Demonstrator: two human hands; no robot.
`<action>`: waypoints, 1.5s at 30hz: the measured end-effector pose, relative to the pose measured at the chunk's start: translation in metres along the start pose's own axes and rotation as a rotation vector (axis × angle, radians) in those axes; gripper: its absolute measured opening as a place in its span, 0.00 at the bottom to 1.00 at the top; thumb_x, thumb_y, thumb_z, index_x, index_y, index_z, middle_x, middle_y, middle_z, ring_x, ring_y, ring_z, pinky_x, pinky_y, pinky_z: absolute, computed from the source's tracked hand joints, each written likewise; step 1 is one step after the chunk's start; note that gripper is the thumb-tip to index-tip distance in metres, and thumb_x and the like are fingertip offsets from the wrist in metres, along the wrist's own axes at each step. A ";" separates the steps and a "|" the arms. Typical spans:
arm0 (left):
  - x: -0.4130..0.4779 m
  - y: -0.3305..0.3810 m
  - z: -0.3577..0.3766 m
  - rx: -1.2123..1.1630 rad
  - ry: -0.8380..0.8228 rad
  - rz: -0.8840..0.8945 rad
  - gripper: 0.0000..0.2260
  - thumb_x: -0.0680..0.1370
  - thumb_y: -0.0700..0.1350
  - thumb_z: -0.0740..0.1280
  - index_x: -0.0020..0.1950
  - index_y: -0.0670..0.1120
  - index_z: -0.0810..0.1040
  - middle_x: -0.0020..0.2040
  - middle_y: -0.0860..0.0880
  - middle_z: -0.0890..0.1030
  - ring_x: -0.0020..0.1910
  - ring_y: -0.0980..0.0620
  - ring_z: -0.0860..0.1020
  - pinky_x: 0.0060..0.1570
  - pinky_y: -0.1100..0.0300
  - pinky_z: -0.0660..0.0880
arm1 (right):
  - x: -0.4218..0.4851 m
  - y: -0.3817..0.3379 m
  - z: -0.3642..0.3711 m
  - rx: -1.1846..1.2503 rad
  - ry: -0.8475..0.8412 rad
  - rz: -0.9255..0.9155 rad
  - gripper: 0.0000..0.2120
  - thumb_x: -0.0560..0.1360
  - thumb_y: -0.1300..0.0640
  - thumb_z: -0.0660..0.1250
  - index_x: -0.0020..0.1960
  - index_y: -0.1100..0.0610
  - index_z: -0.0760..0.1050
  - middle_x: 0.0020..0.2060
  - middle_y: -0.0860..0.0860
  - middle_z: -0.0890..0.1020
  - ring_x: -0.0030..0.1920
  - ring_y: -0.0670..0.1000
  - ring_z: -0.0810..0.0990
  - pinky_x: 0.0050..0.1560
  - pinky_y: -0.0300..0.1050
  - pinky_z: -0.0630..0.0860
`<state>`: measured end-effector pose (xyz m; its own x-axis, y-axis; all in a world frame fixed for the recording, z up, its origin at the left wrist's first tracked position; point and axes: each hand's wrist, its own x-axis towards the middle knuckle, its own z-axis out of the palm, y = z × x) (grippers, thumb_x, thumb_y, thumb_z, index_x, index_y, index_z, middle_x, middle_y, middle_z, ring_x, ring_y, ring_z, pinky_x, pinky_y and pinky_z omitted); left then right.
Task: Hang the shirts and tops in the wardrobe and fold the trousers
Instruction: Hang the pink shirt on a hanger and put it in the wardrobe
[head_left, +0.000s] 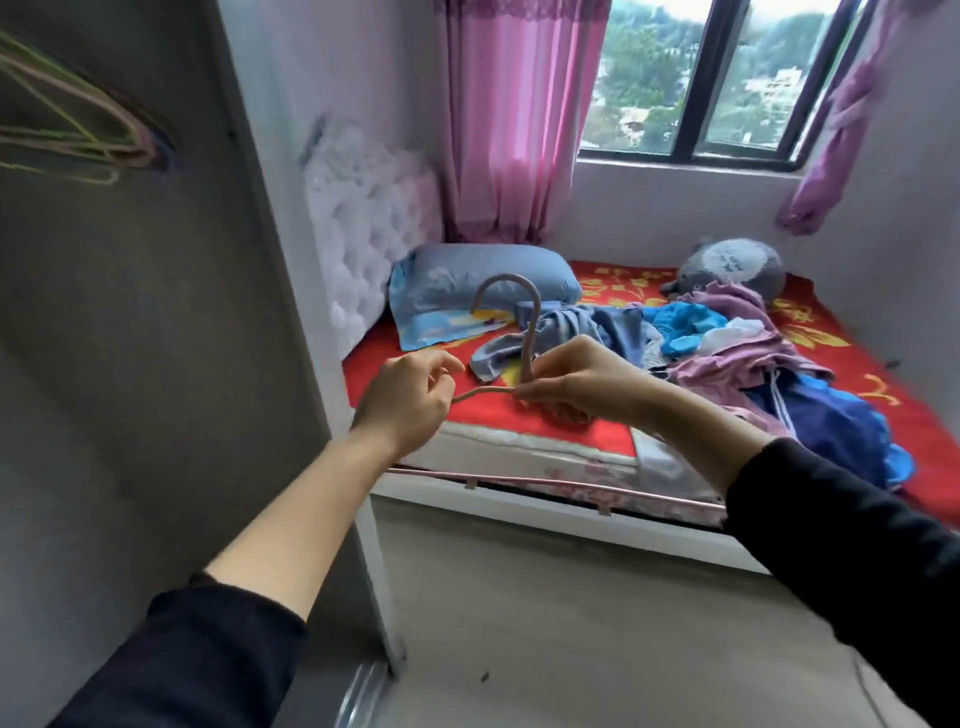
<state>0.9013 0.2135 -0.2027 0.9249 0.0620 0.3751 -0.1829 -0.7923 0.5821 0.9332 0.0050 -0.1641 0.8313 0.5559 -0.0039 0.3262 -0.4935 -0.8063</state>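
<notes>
Person stands between wardrobe (130, 312) and bed (519, 415), both forearms stretched forward, black sleeves pushed up.

Pink hanger (529, 343) held in the air over the near edge of the bed, hook pointing up. No garment on it.

Left hand (410, 402): fingers curled, thumb and fingertips pinching the hanger's left arm near its end. Right hand (571, 384): fingers closed around the hanger at the base of the neck, where the arms meet. The hands are close together, not touching.

A long pink bar (545, 483) with two small tabs runs below the wrists, in front of the mattress edge; can't tell if it belongs to the hanger.

Clothes pile (737, 358) lies loose on the red flowered sheet, right of the hands: pale blue, bright blue, lilac and dark blue pieces tangled together. None folded, none in the hands.

Inside the wardrobe, upper left, a bunch of thin hangers (78, 140), green and pink, blurred.

Also on the bed: blue pillow (483, 280) against the white tufted headboard (363, 208), grey plush toy (737, 265) at the far side. Pink curtain (519, 119) beside the window (727, 78).
</notes>
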 end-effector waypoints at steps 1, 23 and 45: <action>0.008 0.016 0.029 0.002 -0.052 0.006 0.10 0.77 0.42 0.62 0.53 0.50 0.82 0.48 0.50 0.83 0.47 0.51 0.79 0.49 0.57 0.76 | -0.011 0.023 -0.016 0.002 0.018 0.030 0.17 0.74 0.58 0.71 0.37 0.72 0.75 0.26 0.56 0.72 0.26 0.52 0.69 0.25 0.37 0.66; 0.169 0.201 0.451 -0.053 -0.562 0.005 0.12 0.77 0.42 0.60 0.55 0.48 0.81 0.53 0.47 0.83 0.51 0.47 0.80 0.53 0.57 0.73 | -0.097 0.384 -0.261 0.055 0.469 0.608 0.22 0.72 0.51 0.71 0.22 0.53 0.72 0.23 0.48 0.70 0.24 0.44 0.66 0.30 0.39 0.64; 0.455 0.239 0.772 -0.003 -0.798 -0.107 0.18 0.75 0.42 0.60 0.65 0.45 0.73 0.65 0.41 0.72 0.61 0.43 0.74 0.62 0.54 0.69 | 0.072 0.648 -0.507 0.236 0.792 1.005 0.25 0.74 0.50 0.68 0.25 0.53 0.59 0.19 0.48 0.64 0.24 0.51 0.65 0.30 0.44 0.64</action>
<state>1.5357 -0.4169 -0.4500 0.8965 -0.3160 -0.3106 -0.0800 -0.8049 0.5879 1.4323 -0.6138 -0.3872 0.7286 -0.5698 -0.3801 -0.6098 -0.2870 -0.7388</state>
